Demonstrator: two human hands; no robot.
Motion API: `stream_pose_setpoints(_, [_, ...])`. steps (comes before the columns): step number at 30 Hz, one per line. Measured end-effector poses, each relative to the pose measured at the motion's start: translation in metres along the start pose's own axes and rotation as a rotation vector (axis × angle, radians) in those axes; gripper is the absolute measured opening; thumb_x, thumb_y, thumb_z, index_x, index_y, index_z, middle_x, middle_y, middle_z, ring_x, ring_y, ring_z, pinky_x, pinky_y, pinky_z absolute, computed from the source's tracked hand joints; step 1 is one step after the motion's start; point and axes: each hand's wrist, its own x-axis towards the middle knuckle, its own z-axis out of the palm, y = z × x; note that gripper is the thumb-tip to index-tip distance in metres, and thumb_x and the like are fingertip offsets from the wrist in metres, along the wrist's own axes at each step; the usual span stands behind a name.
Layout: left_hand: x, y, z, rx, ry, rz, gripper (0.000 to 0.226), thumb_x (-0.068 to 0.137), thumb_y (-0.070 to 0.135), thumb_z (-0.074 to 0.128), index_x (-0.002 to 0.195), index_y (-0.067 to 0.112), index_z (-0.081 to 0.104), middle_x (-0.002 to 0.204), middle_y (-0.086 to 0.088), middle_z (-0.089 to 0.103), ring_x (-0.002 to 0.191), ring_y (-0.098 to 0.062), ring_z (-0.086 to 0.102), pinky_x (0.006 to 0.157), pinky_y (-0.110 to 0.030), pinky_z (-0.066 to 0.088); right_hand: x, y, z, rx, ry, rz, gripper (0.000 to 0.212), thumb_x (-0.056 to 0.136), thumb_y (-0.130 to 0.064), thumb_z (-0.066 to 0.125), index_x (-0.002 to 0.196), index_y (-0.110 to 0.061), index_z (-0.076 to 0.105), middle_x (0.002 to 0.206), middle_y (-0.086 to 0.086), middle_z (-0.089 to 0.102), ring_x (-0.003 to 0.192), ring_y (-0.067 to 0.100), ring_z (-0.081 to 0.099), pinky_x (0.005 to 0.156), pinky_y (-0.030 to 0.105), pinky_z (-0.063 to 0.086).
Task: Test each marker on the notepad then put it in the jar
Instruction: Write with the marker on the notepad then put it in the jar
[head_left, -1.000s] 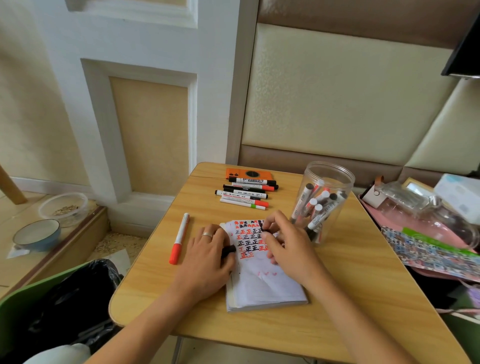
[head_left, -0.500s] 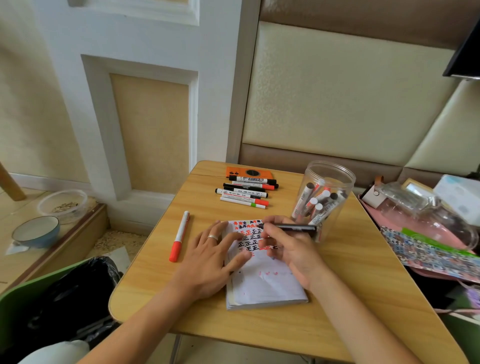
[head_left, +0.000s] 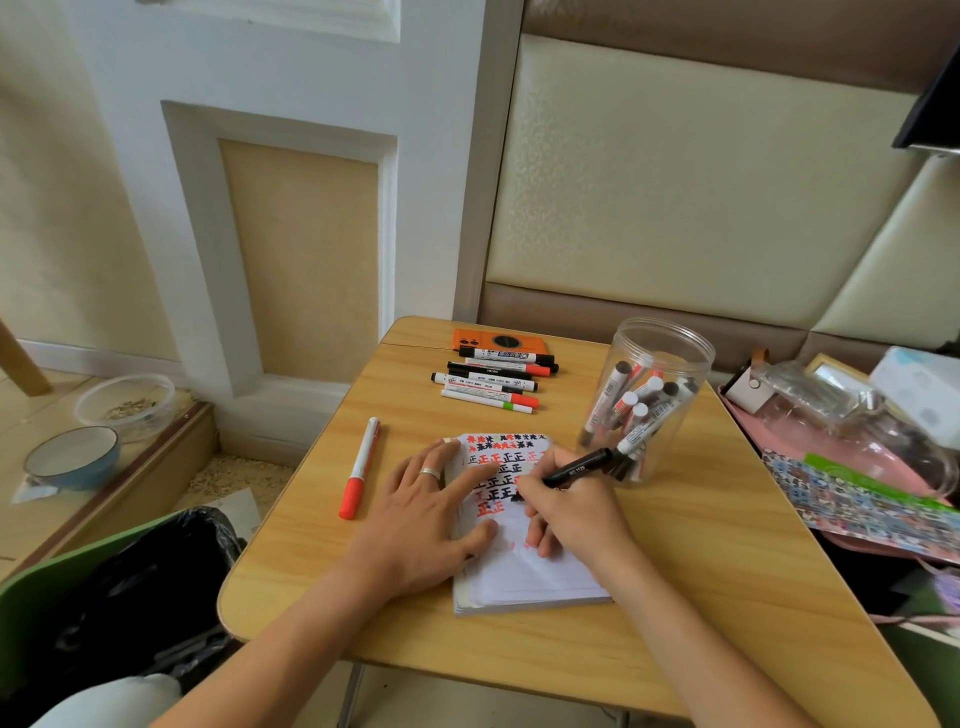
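Observation:
A white notepad (head_left: 524, 577) covered with red and black marks lies in the middle of the wooden table (head_left: 691, 587). My right hand (head_left: 571, 509) grips a black marker (head_left: 576, 467) with its tip down on the page. My left hand (head_left: 426, 509) rests flat on the pad's left side, fingers spread. A clear plastic jar (head_left: 655, 384) holding several markers stands just right of the pad. Several more markers (head_left: 491, 379) lie in a row at the table's back. A red-capped marker (head_left: 361, 467) lies alone to the left.
An orange device (head_left: 498, 341) lies behind the marker row. Cluttered bags and a patterned sheet (head_left: 857, 499) crowd the right side. A black-lined bin (head_left: 140, 597) stands at lower left. Two bowls (head_left: 72, 457) sit on the floor step.
My left hand let go of a black cap and flattened on the pad. My right hand turned the uncapped black marker from level to tip-down on the page.

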Motion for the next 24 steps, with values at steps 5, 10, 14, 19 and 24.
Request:
stream_pose_setpoints(5, [-0.0008, 0.0012, -0.0057, -0.004, -0.034, 0.045, 0.055, 0.094, 0.07, 0.03, 0.147, 0.061, 0.021, 0.166, 0.004, 0.009, 0.154, -0.015, -0.002, 0.122, -0.037, -0.003, -0.0003, 0.0012, 0.0016, -0.03, 0.005, -0.016, 0.012, 0.09, -0.008, 0.067, 0.084, -0.008, 0.056, 0.059, 0.009, 0.064, 0.044, 0.032, 0.062, 0.04, 0.028, 0.043])
stream_pose_setpoints(10, [-0.0016, 0.0016, -0.0055, -0.008, -0.037, 0.051, 0.051, 0.096, 0.066, 0.034, 0.146, 0.061, 0.025, 0.166, 0.003, 0.01, 0.154, -0.016, -0.001, 0.122, -0.038, -0.003, -0.0019, 0.0004, 0.0015, -0.041, -0.008, -0.026, 0.011, 0.091, -0.009, 0.067, 0.087, -0.007, 0.057, 0.061, 0.011, 0.066, 0.046, 0.032, 0.063, 0.041, 0.028, 0.044])
stream_pose_setpoints(14, [-0.0014, 0.0011, -0.0047, -0.015, -0.041, 0.042, 0.058, 0.089, 0.072, 0.023, 0.146, 0.06, 0.026, 0.166, 0.004, 0.011, 0.153, -0.015, -0.001, 0.121, -0.036, -0.005, -0.002, 0.0006, 0.0005, -0.064, -0.033, -0.018, 0.012, 0.093, -0.012, 0.068, 0.089, -0.006, 0.058, 0.06, 0.011, 0.066, 0.045, 0.029, 0.063, 0.043, 0.028, 0.046])
stream_pose_setpoints(19, [-0.001, 0.0017, -0.005, -0.012, -0.036, 0.045, 0.052, 0.095, 0.069, 0.031, 0.146, 0.061, 0.026, 0.166, 0.004, 0.011, 0.153, -0.015, -0.001, 0.119, -0.032, -0.008, 0.0, 0.0003, 0.0003, -0.084, -0.015, 0.014, 0.011, 0.092, -0.011, 0.067, 0.091, -0.006, 0.057, 0.058, 0.015, 0.066, 0.046, 0.032, 0.063, 0.043, 0.029, 0.046])
stream_pose_setpoints(24, [-0.0012, 0.0012, -0.0044, -0.023, -0.011, 0.041, 0.062, 0.086, 0.074, 0.021, 0.146, 0.06, 0.029, 0.165, 0.003, 0.016, 0.153, -0.014, 0.002, 0.12, -0.032, -0.004, 0.0007, -0.0012, 0.0009, -0.088, 0.012, 0.027, 0.011, 0.09, -0.01, 0.067, 0.09, -0.007, 0.056, 0.056, 0.013, 0.065, 0.045, 0.032, 0.063, 0.043, 0.03, 0.043])
